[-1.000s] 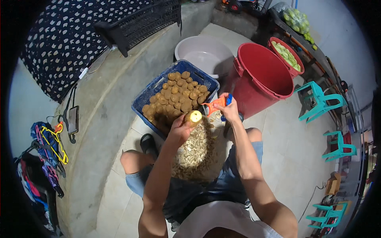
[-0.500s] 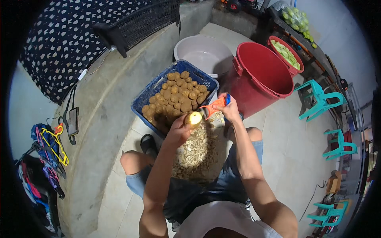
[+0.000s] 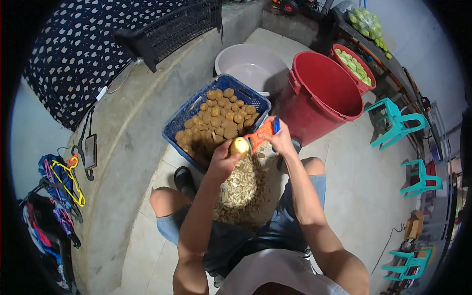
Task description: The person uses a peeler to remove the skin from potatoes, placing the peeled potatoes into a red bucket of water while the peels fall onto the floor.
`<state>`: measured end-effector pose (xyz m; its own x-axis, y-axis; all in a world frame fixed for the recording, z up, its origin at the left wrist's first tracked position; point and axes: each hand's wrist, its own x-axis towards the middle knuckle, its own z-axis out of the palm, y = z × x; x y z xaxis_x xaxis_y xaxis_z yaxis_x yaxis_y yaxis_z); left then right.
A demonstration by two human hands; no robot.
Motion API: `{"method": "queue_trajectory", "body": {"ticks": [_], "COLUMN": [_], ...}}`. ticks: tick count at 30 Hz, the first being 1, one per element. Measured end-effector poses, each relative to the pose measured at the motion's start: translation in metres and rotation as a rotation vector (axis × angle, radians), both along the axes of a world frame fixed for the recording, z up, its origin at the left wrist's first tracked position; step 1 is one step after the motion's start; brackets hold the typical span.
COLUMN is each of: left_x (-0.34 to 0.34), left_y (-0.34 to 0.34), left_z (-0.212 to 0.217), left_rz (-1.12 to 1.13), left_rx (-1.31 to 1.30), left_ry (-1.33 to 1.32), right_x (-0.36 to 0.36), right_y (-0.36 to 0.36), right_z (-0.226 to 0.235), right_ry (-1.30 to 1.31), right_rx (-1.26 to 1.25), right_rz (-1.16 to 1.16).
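The left hand [image 3: 222, 160] grips a potato [image 3: 240, 146] at its fingertips, pale flesh facing the other hand. The right hand [image 3: 280, 140] is closed around an orange peeler [image 3: 260, 135], whose head is right beside the potato; whether the blade touches it, I cannot tell. The bare flesh may be slick, so a loose left grip could let the potato twist or drop. A stroke that overshoots could nick the left fingers, since they sit close to the blade's path.

Below both hands lies a heap of peelings [image 3: 241, 189], where a dropped potato could land. A blue crate [image 3: 177, 146] of unpeeled potatoes [image 3: 216, 118] stands just ahead of the left hand, its near side limiting forward swing. Beyond the right hand, a red bin [image 3: 307, 118] crowds outward movement; a grey basin [image 3: 250, 64] sits farther ahead.
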<state>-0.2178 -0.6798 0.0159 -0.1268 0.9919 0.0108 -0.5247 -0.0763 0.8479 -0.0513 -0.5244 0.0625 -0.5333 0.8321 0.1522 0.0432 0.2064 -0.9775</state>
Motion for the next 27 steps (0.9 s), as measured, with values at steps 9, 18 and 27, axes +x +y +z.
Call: {"method": "queue_trajectory", "body": {"ticks": [9, 18, 27], "left_x": [0.009, 0.003, 0.001], "left_y": [0.0, 0.003, -0.003], "left_z": [0.02, 0.006, 0.024], "left_rz": [-0.009, -0.037, -0.018], "left_rx": [0.131, 0.055, 0.048], "left_ry": [-0.245, -0.304, 0.014], "right_x": [0.003, -0.006, 0.0], "right_y": [0.003, -0.007, -0.016], "right_z": [-0.006, -0.001, 0.011], "right_ry": [0.057, 0.09, 0.034], "right_rx": [-0.012, -0.043, -0.034], "right_rz": [-0.084, 0.042, 0.03]}}
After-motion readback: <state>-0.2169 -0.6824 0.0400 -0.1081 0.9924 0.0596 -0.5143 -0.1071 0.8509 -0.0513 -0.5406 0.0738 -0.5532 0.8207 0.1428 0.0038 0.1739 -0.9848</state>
